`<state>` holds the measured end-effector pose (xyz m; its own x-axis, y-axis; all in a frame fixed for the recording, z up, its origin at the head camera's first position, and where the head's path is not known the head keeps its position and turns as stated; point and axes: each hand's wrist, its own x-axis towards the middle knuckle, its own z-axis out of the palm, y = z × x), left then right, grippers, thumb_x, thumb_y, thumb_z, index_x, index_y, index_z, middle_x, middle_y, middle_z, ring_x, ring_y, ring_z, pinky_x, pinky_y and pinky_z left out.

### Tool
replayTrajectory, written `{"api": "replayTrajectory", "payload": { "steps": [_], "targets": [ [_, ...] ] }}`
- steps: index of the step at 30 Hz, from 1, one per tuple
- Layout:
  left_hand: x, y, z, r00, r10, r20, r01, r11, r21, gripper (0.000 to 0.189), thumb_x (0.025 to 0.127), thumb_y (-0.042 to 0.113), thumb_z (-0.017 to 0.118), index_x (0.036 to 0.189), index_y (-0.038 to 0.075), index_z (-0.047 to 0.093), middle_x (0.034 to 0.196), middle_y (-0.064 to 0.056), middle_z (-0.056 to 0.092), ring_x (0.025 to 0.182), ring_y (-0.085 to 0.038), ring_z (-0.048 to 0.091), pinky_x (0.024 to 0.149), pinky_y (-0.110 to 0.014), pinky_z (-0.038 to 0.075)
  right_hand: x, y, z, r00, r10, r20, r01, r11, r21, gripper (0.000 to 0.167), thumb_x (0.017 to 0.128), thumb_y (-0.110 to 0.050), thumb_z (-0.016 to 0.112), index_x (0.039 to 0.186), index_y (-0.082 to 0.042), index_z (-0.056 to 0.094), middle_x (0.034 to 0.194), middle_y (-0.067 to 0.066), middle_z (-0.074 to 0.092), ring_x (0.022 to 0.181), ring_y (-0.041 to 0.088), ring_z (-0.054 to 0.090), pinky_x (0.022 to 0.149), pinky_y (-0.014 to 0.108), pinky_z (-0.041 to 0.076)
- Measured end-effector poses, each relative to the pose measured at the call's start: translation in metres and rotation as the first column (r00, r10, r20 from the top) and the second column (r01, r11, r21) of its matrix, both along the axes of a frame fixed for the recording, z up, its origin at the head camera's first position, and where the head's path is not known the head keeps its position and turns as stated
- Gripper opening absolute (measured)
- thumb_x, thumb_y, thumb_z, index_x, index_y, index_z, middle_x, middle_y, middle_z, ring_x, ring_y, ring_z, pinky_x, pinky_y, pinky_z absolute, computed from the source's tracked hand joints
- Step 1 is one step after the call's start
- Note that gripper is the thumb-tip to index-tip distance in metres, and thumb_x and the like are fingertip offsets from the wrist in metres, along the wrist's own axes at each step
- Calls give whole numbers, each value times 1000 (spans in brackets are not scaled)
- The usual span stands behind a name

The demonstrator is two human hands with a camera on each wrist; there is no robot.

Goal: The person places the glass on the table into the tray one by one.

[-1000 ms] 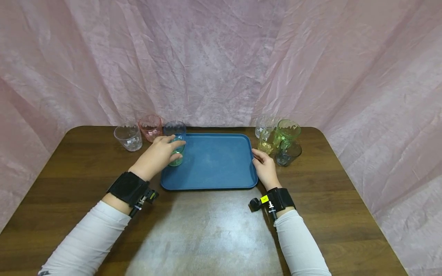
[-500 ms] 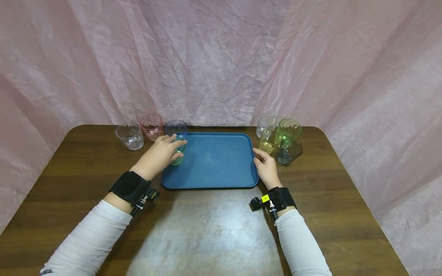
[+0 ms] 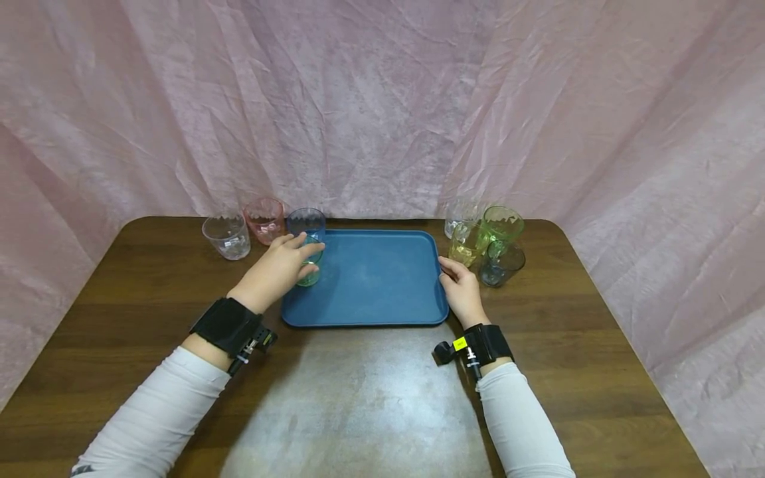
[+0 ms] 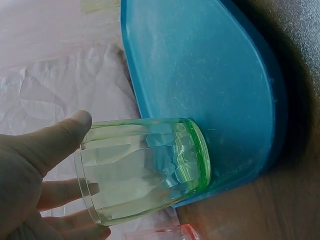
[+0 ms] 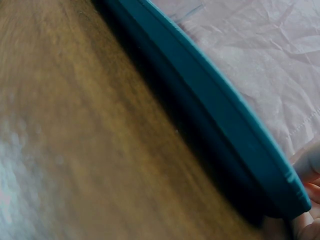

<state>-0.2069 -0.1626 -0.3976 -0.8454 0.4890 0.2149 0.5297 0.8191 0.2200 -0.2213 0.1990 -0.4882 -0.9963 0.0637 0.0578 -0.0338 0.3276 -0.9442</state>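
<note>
My left hand (image 3: 271, 269) grips a pale green drinking glass (image 4: 145, 170) near its rim, thumb on one side and fingers on the other. The glass stands upright at the left end of a blue tray (image 3: 376, 279), its base against the tray surface in the left wrist view. In the head view the hand covers part of the glass. At the tray's right side my right hand (image 3: 462, 292) holds the edge, thumb and fingers on either side of the rim. In the right wrist view the tray's side wall (image 5: 210, 105) hides part of those fingers.
Behind my left hand stand a clear glass (image 3: 230, 240), a pink glass (image 3: 265, 222) and a blue glass (image 3: 307, 220). Right of the tray cluster a yellow glass (image 3: 464, 249), a green glass (image 3: 503, 224), a grey glass (image 3: 501, 265) and another clear glass (image 3: 459, 214). A pink curtain (image 3: 382, 113) hangs behind the table.
</note>
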Motion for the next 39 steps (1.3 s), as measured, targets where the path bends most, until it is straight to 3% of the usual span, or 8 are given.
{"api": "replayTrajectory", "payload": {
  "steps": [15,25,39],
  "targets": [
    [1,1,0,1000,10,7,-9,1000,-17,46,97,19,70,138,2,60,137,-31,56,131,-52,48,110,-62,37,-1,-1,0,1000,-7,-26,7,1000,10,39,100,4,52,138,8,57,143,26,53,132,37,53,109,46,44],
    [2,7,4,992,84,92,-84,996,-3,45,100,21,67,140,5,58,143,-34,48,131,-56,44,106,-64,41,0,1,-2,1000,-2,-15,2,1000,8,40,101,2,51,140,5,56,144,25,53,133,35,52,109,46,44],
    [3,-2,3,987,87,132,-92,995,30,46,103,25,62,144,5,55,147,-35,41,133,-58,39,104,-65,42,1,-1,-2,1000,2,-8,-2,1000,3,40,102,2,51,142,5,55,145,25,51,135,36,50,110,46,43]
  ]
}}
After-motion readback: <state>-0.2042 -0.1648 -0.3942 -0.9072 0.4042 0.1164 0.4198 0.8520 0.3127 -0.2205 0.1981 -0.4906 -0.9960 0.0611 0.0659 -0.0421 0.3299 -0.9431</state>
